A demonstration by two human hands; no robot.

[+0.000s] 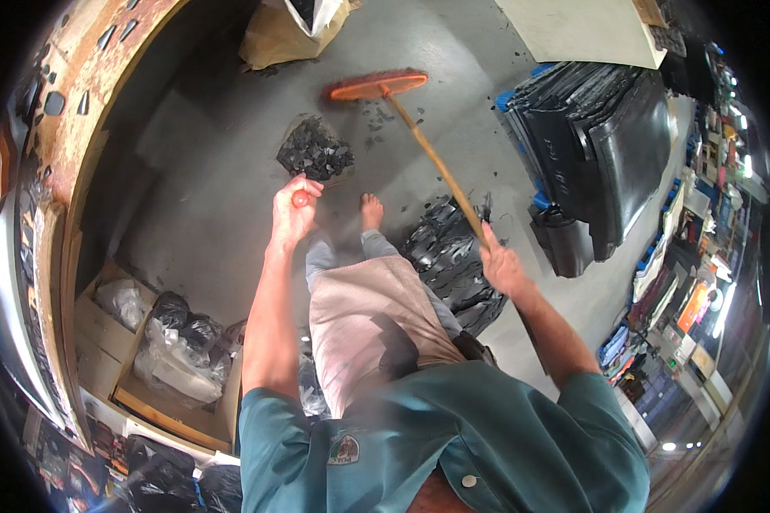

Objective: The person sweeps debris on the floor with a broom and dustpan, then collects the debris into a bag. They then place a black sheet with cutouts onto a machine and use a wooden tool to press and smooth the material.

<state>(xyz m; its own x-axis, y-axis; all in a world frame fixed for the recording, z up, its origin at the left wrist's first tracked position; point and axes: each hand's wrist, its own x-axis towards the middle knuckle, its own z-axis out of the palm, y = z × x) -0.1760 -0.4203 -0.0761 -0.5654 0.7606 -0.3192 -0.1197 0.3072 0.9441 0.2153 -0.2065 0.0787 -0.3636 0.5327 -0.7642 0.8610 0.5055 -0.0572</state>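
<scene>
My right hand [502, 267] is closed round the wooden stick of a broom [436, 158]. Its wide orange head lies on the floor ahead, beside a few loose dark scraps [376, 120]. My left hand [293, 214] grips a handle with a round red end [300, 198], seen almost end-on. It looks like the handle of a dustpan, whose shape under my fist is mostly hidden. Just beyond that fist lies a squarish heap of black scraps [316, 150]. A larger pile of black cut pieces [453, 256] lies right of my legs, under the broom stick.
Stacked black sheets [595, 154] stand at the right, with a pale board [573, 30] behind them. A brown paper sack [291, 38] is at the far side. To the left are a worn wooden table edge [85, 94] and an open carton with plastic bags [180, 359].
</scene>
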